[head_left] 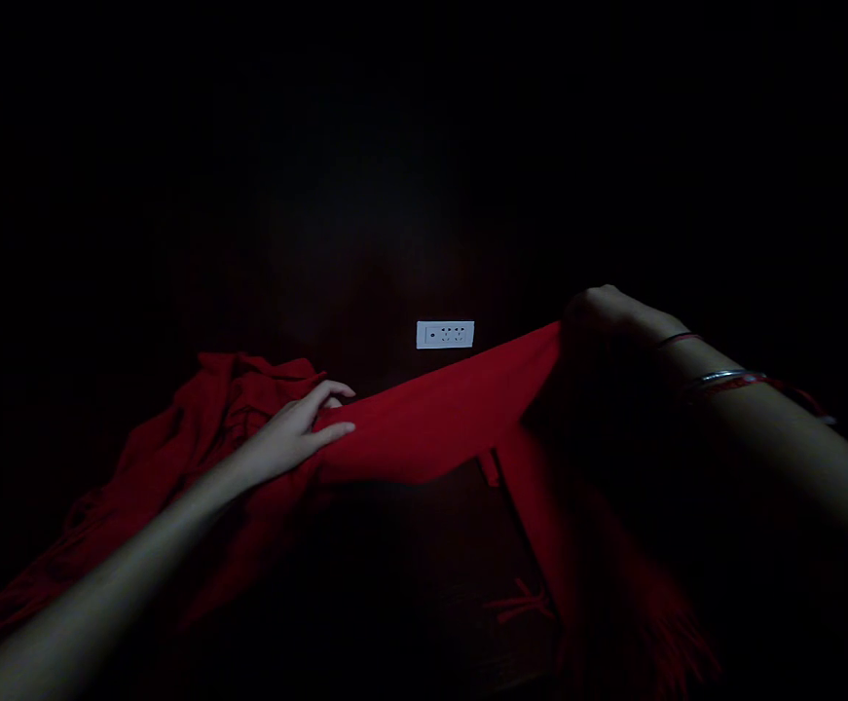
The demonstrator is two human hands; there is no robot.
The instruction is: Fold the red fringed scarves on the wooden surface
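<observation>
A red scarf (pixel 430 419) with fringed ends stretches between my two hands, rising toward the right. My left hand (pixel 303 428) holds its left part, the thumb lying over the cloth and the other fingers along its upper edge. Higher up, my right hand (pixel 603 310) is closed in a fist around the other end of the stretch; its fingers are mostly in shadow. From there a length of the scarf hangs down to a fringe at the lower right. More red fabric (pixel 204 409) lies bunched behind and left of my left hand, with fringe trailing to the lower left.
A white wall socket panel (pixel 445 335) shows beyond the scarf, near the middle. Some red fringe strands (pixel 522 602) show low down, left of the hanging length. The surroundings are very dark, so surfaces and edges are hard to make out.
</observation>
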